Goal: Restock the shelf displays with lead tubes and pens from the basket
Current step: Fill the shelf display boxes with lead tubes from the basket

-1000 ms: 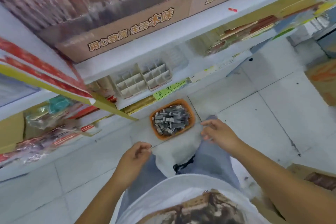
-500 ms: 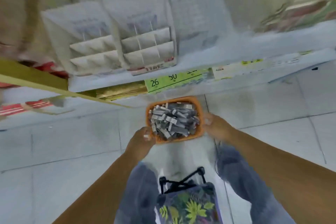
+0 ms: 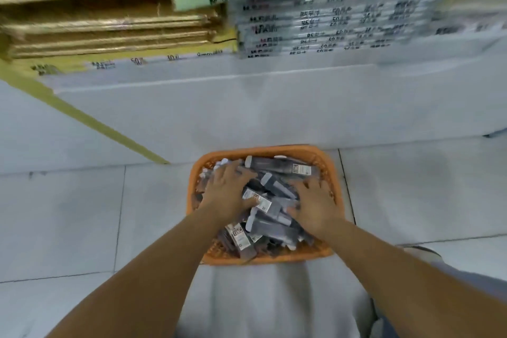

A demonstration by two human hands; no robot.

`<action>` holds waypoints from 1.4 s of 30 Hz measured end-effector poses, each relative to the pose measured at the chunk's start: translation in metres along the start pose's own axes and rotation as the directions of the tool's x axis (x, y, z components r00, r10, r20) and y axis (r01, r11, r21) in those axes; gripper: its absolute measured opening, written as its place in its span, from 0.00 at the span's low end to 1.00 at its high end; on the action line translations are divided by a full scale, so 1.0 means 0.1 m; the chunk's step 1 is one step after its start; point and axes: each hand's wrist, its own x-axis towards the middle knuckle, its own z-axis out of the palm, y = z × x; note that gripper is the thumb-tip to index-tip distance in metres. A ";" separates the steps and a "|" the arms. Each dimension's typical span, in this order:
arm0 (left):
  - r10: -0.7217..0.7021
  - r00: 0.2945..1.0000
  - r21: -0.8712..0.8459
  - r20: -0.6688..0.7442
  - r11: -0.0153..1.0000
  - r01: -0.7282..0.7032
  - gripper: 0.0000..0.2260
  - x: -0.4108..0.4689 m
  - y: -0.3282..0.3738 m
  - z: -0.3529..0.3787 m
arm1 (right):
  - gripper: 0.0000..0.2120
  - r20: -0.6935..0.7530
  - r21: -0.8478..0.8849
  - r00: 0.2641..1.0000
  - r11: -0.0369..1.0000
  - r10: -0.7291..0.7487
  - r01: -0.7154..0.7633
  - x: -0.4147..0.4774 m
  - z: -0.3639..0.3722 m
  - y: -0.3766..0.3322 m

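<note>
Looking down, I see open floor (image 3: pixel 68 214) left and right, the shelf (image 3: pixel 247 107) across the top, the basket (image 3: pixel 274 150) at centre just short of it. My left hand (image 3: pixel 227 189) and right hand (image 3: pixel 315 208) lie flat, spread, grasping nothing, on the tubes (image 3: pixel 277 167) inside.

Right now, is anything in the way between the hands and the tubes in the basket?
Nothing visible is. The left hand and the right hand both lie spread directly on the tubes piled in the basket, which has no lid or cover over it.
</note>
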 end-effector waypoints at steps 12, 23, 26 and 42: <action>0.073 0.987 0.056 -0.142 0.996 -0.065 0.18 -0.13 -0.06 0.16 | 0.18 -0.102 0.154 0.995 0.987 -0.021 0.037 0.02 0.20 -0.13; -0.248 0.969 -0.825 -0.007 0.550 0.135 0.05 -0.55 0.42 -0.41 | 0.09 -0.145 0.771 0.989 0.630 0.035 0.091 -0.56 -0.52 -0.27; -0.145 0.983 -0.992 0.114 0.037 0.120 0.15 -0.84 0.71 -0.74 | 0.15 -0.258 0.784 0.964 0.571 -0.058 0.244 -0.88 -0.85 -0.56; -0.056 0.919 -0.919 -0.391 0.073 -0.387 0.18 -2.22 1.16 -2.59 | 0.19 -0.624 0.444 0.679 0.539 -0.388 0.716 -2.14 -2.52 -1.77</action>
